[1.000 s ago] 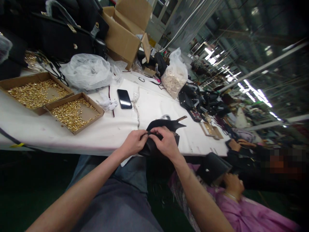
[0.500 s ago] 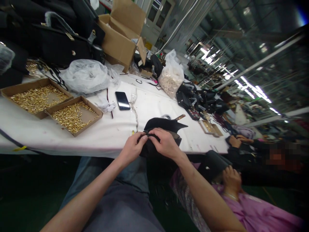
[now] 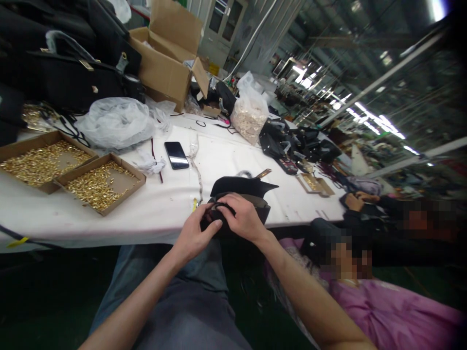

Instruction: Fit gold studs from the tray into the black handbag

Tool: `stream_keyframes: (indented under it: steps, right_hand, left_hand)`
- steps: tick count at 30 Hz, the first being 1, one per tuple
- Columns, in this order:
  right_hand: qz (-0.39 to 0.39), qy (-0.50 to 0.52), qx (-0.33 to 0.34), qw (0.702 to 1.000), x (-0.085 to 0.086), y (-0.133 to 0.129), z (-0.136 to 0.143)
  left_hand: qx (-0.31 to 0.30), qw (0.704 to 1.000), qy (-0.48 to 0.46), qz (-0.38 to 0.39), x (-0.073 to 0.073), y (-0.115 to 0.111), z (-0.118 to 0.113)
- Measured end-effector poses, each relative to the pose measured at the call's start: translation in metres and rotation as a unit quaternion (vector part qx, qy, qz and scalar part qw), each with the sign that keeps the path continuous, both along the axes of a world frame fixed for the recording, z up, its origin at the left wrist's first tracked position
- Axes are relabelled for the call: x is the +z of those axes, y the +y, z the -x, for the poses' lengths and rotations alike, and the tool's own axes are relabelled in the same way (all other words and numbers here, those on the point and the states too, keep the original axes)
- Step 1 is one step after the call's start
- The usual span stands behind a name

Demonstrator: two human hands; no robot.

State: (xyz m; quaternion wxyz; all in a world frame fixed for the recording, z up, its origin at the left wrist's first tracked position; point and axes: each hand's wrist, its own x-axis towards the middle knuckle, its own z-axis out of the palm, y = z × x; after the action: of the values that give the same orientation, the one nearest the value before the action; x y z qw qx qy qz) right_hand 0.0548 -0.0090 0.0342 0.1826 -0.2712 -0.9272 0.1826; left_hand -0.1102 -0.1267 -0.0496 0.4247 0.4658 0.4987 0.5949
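A black bag (image 3: 241, 187) with its flap raised lies at the table's front edge, partly over my lap. My left hand (image 3: 195, 232) is closed on its left side, with the thumb along the near face. My right hand (image 3: 241, 216) has its fingers curled round a dark strip or edge at the bag's opening. Both hands nearly meet there, and the fingertips are partly hidden. Behind the bag are a metal-tipped strap (image 3: 264, 173) and a small clear roll.
On the white table (image 3: 164, 204) stand two cardboard trays (image 3: 105, 210) of gold pieces, a phone (image 3: 177, 155), plastic wrap (image 3: 116, 121) and a bag of beige pieces (image 3: 250, 114). Black bags are piled behind. At right sits a person in a pink sleeve (image 3: 386, 301).
My hands have spread slightly on the bag, and the left thumb has dropped lower. A curved dark edge shows between my fingers. The view has shifted, moving the table's items left.
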Motion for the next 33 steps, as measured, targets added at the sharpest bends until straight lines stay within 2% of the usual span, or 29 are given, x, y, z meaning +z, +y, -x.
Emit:
stream_keyframes:
  steps: [5, 8, 11, 19, 25, 29, 33]
  right_hand:
    - [0.101, -0.002, 0.001, 0.995, 0.018, 0.007, -0.005]
    - [0.124, -0.016, -0.009, 0.992, 0.026, 0.006, -0.005]
    - [0.091, -0.021, -0.011, 0.996, 0.025, 0.003, -0.002]
    - [-0.071, -0.055, 0.004, 0.996, 0.006, -0.004, -0.003]
    - [-0.158, -0.066, -0.004, 0.985, 0.008, -0.007, -0.003]
    - [-0.171, -0.07, -0.044, 0.982, 0.003, -0.007, 0.0]
    - [-0.121, -0.041, -0.073, 0.989, -0.006, -0.005, 0.001]
  left_hand:
    - [0.004, 0.999, 0.041, -0.021, 0.0, -0.003, -0.005]
    - [0.006, 0.998, 0.06, -0.02, -0.001, -0.005, -0.006]
    - [0.004, 0.996, 0.08, -0.024, -0.005, -0.006, -0.008]
    - [0.013, 0.988, 0.143, -0.058, -0.02, -0.01, -0.015]
    - [0.042, 0.978, 0.183, -0.093, -0.027, -0.002, -0.019]
    - [0.053, 0.968, 0.22, -0.113, -0.028, 0.005, -0.017]
    - [0.078, 0.959, 0.248, -0.112, -0.036, 0.011, -0.015]
